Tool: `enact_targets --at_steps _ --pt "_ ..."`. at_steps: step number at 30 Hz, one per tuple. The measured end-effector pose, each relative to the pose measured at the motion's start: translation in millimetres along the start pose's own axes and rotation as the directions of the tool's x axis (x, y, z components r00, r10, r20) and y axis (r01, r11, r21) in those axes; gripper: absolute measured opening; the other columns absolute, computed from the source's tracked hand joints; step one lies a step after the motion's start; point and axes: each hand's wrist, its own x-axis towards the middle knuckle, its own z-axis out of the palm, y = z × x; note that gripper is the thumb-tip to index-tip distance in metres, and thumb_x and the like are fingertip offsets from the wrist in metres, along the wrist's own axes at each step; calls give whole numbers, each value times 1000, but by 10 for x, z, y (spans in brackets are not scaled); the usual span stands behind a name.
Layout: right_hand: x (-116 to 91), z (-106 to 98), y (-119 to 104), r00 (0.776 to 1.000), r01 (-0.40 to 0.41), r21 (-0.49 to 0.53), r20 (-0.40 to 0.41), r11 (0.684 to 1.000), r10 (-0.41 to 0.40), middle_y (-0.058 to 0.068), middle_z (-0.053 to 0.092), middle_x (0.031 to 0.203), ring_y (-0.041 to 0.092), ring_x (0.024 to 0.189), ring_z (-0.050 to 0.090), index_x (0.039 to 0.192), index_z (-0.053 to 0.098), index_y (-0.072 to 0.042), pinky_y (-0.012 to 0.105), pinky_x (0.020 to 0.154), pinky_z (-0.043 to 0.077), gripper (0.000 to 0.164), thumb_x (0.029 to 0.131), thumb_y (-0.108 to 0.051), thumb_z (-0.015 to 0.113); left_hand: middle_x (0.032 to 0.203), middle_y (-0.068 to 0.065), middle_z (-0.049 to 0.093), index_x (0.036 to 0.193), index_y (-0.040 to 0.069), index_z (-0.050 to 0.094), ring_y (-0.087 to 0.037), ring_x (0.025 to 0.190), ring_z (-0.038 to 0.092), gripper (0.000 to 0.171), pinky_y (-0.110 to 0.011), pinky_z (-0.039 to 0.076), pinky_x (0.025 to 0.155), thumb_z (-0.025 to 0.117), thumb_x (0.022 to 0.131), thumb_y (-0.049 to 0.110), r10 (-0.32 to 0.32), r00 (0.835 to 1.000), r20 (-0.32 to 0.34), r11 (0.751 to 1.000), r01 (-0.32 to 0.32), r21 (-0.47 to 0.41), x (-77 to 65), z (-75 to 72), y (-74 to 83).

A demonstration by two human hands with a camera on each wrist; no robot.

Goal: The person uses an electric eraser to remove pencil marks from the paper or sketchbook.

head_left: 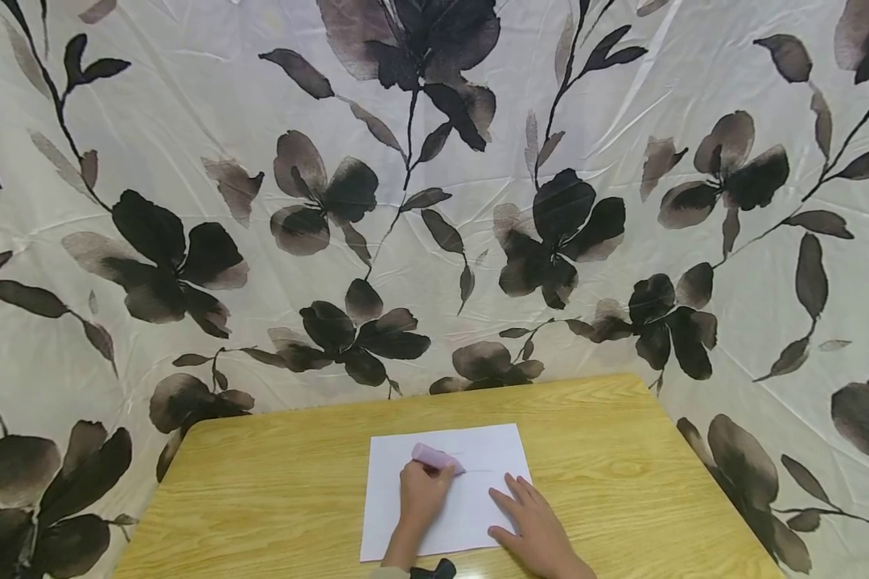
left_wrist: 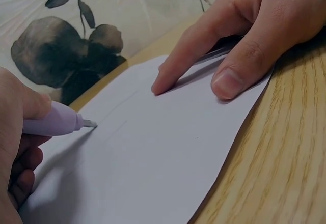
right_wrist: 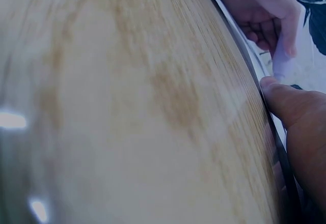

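Observation:
My left hand [head_left: 422,500] pinches a thick lilac pen-shaped tool [head_left: 436,458] between thumb and fingers. In the left wrist view the tool [left_wrist: 56,119] tapers to a narrow grey tip, which is right at the white paper [left_wrist: 153,152]. Faint thin lines run across the sheet near that tip. Spread over the paper's right edge, my right hand [head_left: 534,527] rests with straight fingers, thumb and fingertips on the sheet. The right wrist view catches my right thumb [right_wrist: 293,104] at the paper's edge, with the left hand [right_wrist: 267,10] and the tool [right_wrist: 282,61] beyond.
The sheet lies on a yellow wood-grain table [head_left: 275,482]. Behind the table and along its sides hangs a pale cloth [head_left: 442,265] with dark flower prints. A small black object [head_left: 443,568] shows by the left wrist, at the bottom of the head view.

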Motion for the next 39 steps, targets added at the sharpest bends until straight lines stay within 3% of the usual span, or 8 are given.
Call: enact_targets --at_steps 5,10,14,22,27,34,39 --pt "-7 21 20 1000 2 -11 -6 1000 -2 19 47 142 40 131 39 133 59 -15 56 103 32 57 91 -53 59 69 1 64 82 5 69 -11 64 57 16 -31 48 60 82 73 10 -1 1000 -27 1000 1 6 2 -13 2" --pt "-2 1 9 1000 11 -7 -13 1000 -11 20 47 141 41 131 40 132 60 -14 56 103 33 56 90 -51 61 71 2 65 83 7 70 -10 65 57 15 -31 48 60 81 73 10 15 1000 -2 1000 -15 3 3 48 -7" --pt "-2 1 7 1000 16 -11 -26 1000 -16 20 48 141 41 130 41 131 61 -14 56 102 33 55 90 -50 62 70 2 64 81 8 69 -11 64 57 15 -31 48 59 80 72 11 30 999 -21 999 -30 16 2 68 -16" --pt "3 5 9 999 20 -15 -26 1000 -20 20 48 141 41 129 41 131 61 -14 56 102 33 55 90 -50 62 72 2 64 83 6 69 -10 65 58 16 -31 49 60 80 74 13 10 1000 4 1000 -10 22 -7 88 5" --pt "0 -4 8 1000 10 -4 -7 1000 -10 19 47 141 41 130 40 132 60 -14 56 102 33 56 91 -51 60 68 1 62 81 4 68 -12 63 56 17 -32 48 59 82 72 11 1 1000 -29 1000 -1 10 -8 68 27" --pt "0 17 42 1000 19 -16 -11 1000 -19 19 48 141 40 131 40 132 60 -16 54 102 34 55 91 -52 60 71 3 63 83 6 68 -10 64 55 15 -30 47 59 80 75 12 26 999 28 999 -26 21 -2 103 20" --pt "1 18 36 1000 3 -1 2 1000 -3 19 47 142 40 131 39 133 60 -15 56 103 33 56 91 -53 59 68 1 62 81 3 68 -12 62 55 18 -33 47 58 81 72 10 24 999 -35 999 -23 26 -2 65 34"
